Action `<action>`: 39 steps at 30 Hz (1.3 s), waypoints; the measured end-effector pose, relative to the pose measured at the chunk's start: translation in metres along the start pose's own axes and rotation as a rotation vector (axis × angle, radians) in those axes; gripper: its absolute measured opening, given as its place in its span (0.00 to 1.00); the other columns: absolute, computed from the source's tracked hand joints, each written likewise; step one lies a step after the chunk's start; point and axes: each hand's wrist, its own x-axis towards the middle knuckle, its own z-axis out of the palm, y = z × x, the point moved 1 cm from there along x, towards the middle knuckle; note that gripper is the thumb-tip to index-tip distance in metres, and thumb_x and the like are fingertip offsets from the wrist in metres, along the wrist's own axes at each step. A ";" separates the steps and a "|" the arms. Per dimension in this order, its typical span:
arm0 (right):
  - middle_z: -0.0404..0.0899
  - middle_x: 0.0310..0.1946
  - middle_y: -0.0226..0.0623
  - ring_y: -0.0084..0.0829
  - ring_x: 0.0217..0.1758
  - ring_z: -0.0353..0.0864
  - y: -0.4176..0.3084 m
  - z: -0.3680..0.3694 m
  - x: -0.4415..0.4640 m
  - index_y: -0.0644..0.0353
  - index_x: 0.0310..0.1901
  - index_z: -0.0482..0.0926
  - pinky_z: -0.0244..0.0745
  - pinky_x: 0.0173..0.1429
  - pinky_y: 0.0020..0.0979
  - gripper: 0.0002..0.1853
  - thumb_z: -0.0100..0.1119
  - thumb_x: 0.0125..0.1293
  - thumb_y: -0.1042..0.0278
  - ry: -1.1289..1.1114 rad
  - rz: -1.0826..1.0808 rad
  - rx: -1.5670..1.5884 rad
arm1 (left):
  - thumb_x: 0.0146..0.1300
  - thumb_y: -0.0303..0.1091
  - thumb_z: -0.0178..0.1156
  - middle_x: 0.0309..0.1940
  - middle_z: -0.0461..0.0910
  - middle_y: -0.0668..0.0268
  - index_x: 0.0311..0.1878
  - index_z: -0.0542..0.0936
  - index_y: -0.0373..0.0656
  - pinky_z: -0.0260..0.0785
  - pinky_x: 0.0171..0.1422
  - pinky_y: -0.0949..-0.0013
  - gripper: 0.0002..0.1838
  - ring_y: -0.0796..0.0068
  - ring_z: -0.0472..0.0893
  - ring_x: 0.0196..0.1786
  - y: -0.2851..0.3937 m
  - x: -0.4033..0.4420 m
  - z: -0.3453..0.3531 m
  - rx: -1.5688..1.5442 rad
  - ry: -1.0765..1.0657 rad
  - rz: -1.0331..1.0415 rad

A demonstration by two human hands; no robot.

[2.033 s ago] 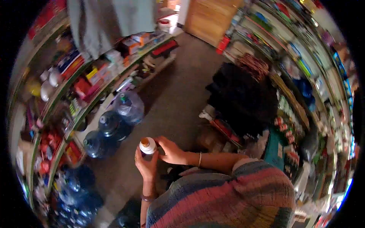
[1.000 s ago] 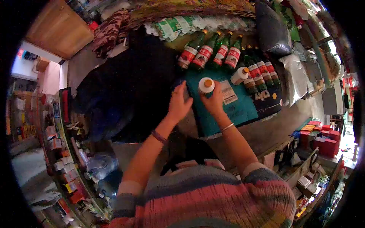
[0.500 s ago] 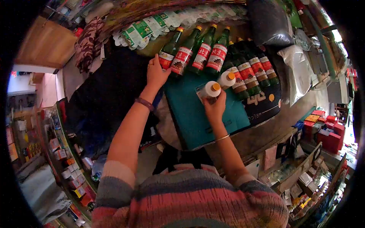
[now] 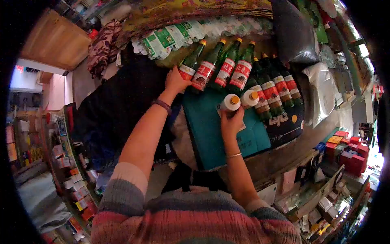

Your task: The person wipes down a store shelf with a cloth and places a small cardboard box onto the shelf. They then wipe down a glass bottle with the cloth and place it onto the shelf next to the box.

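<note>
My right hand [image 4: 232, 122] is closed around a white bottle with an orange cap [image 4: 231, 102], upright over the teal board [image 4: 207, 134]. Beside it, close to its right side, stands a second white bottle [image 4: 249, 99]. My left hand [image 4: 176, 81] is at the lower part of the leftmost green glass bottle [image 4: 189, 68], its fingers on the red and white label. Three more green bottles [image 4: 223, 72] lie to the right of that one. Another group of green bottles with red labels [image 4: 270, 90] lies farther right, on a dark mat [image 4: 286, 129].
Dark cloth [image 4: 122, 97] is heaped at the left. A grey bag [image 4: 294, 34] and a silvery package [image 4: 319, 91] lie at the right. Green and white packs [image 4: 174, 37] line the back. Shelves of boxed goods [image 4: 77, 183] stand lower left, red boxes [image 4: 351, 158] at right.
The view has turned from the aisle to the bottles. My left hand has left the white bottle and moved to the leftmost green bottle. My right hand has brought the white bottle beside the other one.
</note>
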 end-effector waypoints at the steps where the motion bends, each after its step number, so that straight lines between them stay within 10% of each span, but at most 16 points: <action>1: 0.66 0.56 0.53 0.52 0.60 0.67 0.001 0.001 0.000 0.65 0.60 0.63 0.63 0.65 0.42 0.35 0.69 0.51 0.72 -0.002 -0.007 0.004 | 0.31 0.44 0.75 0.51 0.73 0.49 0.57 0.68 0.38 0.67 0.60 0.56 0.45 0.51 0.72 0.56 0.000 -0.005 0.002 0.024 0.030 0.011; 11: 0.67 0.56 0.47 0.41 0.60 0.68 -0.001 -0.020 -0.052 0.66 0.61 0.62 0.62 0.64 0.38 0.30 0.61 0.56 0.79 -0.029 -0.152 0.125 | 0.30 0.36 0.72 0.37 0.80 0.54 0.45 0.77 0.38 0.71 0.51 0.61 0.31 0.56 0.80 0.43 -0.018 -0.071 -0.032 -0.593 0.280 0.410; 19: 0.78 0.42 0.38 0.33 0.43 0.78 -0.073 0.029 -0.113 0.64 0.50 0.74 0.73 0.51 0.33 0.18 0.61 0.57 0.78 -0.501 -0.308 0.297 | 0.35 0.29 0.73 0.53 0.71 0.63 0.59 0.67 0.38 0.62 0.63 0.66 0.42 0.73 0.70 0.56 -0.077 -0.272 -0.136 -1.234 0.012 0.180; 29: 0.77 0.46 0.46 0.42 0.49 0.78 -0.255 0.221 -0.220 0.63 0.54 0.73 0.73 0.52 0.35 0.27 0.64 0.58 0.54 -0.950 -0.819 -0.158 | 0.36 0.29 0.75 0.56 0.72 0.61 0.65 0.61 0.37 0.65 0.62 0.63 0.49 0.68 0.72 0.58 -0.219 -0.505 -0.158 -1.234 0.559 -0.303; 34: 0.76 0.52 0.39 0.35 0.53 0.75 -0.346 0.164 -0.198 0.63 0.60 0.69 0.68 0.59 0.34 0.26 0.60 0.60 0.68 -1.230 0.097 0.775 | 0.42 0.19 0.69 0.52 0.74 0.62 0.64 0.61 0.36 0.68 0.59 0.66 0.42 0.70 0.75 0.53 -0.235 -0.550 -0.165 -1.318 0.795 -0.409; 36: 0.71 0.59 0.37 0.35 0.63 0.68 -0.393 0.124 -0.192 0.61 0.61 0.68 0.60 0.68 0.39 0.24 0.54 0.64 0.64 -1.392 0.166 1.219 | 0.45 0.19 0.67 0.49 0.76 0.64 0.63 0.63 0.39 0.70 0.56 0.67 0.39 0.70 0.77 0.49 -0.244 -0.555 -0.166 -1.281 0.864 -0.322; 39: 0.71 0.60 0.35 0.35 0.59 0.71 -0.432 0.101 -0.192 0.61 0.62 0.66 0.63 0.66 0.37 0.23 0.49 0.68 0.60 -1.273 0.231 1.069 | 0.45 0.20 0.68 0.50 0.75 0.63 0.63 0.62 0.36 0.69 0.58 0.67 0.39 0.72 0.76 0.52 -0.240 -0.552 -0.178 -1.358 0.899 -0.261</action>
